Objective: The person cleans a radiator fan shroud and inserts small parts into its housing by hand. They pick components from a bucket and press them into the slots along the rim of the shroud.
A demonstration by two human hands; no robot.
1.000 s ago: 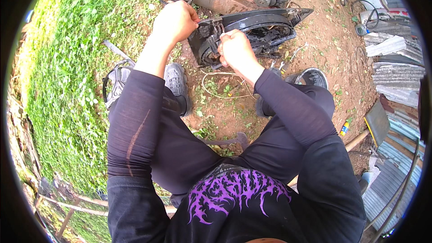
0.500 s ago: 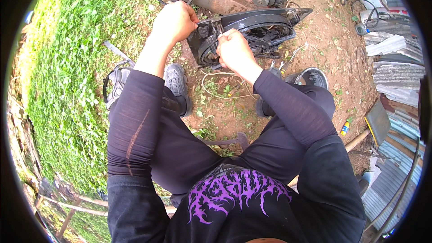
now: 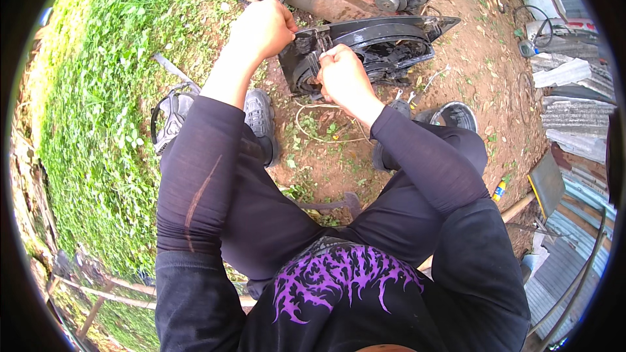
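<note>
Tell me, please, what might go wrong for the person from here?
The bare left hand and right hand grip the left end of the black part, so a slip could scrape the fingers on its edges. The thin cord loops on the dirt between the shoes and might snag a foot. The wrench lying on the ground by the part could be kicked or stepped on.

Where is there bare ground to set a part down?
Mostly bare dirt lies between the wrenches and the corrugated sheets; a leafier patch lies between the shoes, bordered by the thin cord. It's crowded at the black housing, where the left hand and right hand are.
</note>
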